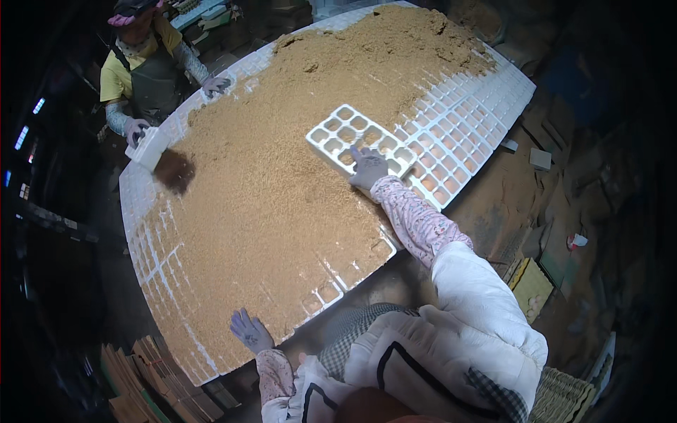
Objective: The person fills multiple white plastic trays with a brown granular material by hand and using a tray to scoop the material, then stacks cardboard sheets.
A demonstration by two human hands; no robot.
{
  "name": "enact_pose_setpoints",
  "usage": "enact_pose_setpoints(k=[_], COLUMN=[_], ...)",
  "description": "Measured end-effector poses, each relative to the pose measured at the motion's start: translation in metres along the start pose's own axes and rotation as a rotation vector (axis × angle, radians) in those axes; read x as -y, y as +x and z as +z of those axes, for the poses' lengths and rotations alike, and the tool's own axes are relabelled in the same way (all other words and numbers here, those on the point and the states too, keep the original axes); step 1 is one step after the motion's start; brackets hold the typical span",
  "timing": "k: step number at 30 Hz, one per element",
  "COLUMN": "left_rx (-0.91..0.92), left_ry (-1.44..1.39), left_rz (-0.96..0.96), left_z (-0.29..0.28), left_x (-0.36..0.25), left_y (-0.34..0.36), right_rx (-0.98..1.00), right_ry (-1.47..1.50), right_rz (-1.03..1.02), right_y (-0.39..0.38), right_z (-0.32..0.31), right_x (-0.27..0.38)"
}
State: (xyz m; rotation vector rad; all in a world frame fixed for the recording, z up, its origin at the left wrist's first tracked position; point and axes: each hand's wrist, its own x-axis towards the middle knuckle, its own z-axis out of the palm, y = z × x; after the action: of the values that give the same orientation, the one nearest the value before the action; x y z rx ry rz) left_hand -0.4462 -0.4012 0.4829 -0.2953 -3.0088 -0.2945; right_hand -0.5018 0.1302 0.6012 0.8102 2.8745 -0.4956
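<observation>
My right hand (370, 170), in a grey glove, grips the near side of a loose white foam tray (343, 113) with square cells. Its fingers reach over the cell walls; the thumb is hidden. The tray lies over the brown, sawdust-like material (254, 183) spread across the table. Just right of it, round pale-brown things like eggs (440, 196) sit in white cells. My left hand (251, 331), also gloved, rests on the material near the table's front edge, fingers spread and holding nothing.
Across the table, a co-worker (144, 63) tips brown material from a white container (149, 149). More material is heaped at the far end (423, 35). Flattened cardboard (151, 374) stacks at lower left; a yellow-edged tray (530, 289) lies on the floor at right.
</observation>
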Motion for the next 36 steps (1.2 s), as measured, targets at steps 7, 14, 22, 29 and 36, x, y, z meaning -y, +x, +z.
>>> enact_pose_setpoints(k=[7,14,22,29,36], left_rx=[0.05,0.127,0.012,-0.046,0.015], left_ry=[0.024,-0.032,-0.004,0.162,0.154], left_rz=[-0.061,-0.421,-0.213,-0.245,-0.275], left_z=[0.003,0.021,0.083,0.097,0.089], left_x=[-0.011,-0.142,-0.384,-0.413,-0.423], left_y=[0.002,0.056,0.156,0.186,0.192], right_rx=[-0.218,-0.283,-0.201,-0.351,-0.271], right_ry=[-0.147,-0.009,0.055,0.217,0.1], right_rz=[-0.417,0.321,0.674,0.733,0.491], right_y=[0.028,0.153,0.321,0.463,0.548], right_z=[0.016,-0.072,-0.13,-0.172,-0.143], right_x=[-0.072,-0.263,-0.402,-0.422,-0.367])
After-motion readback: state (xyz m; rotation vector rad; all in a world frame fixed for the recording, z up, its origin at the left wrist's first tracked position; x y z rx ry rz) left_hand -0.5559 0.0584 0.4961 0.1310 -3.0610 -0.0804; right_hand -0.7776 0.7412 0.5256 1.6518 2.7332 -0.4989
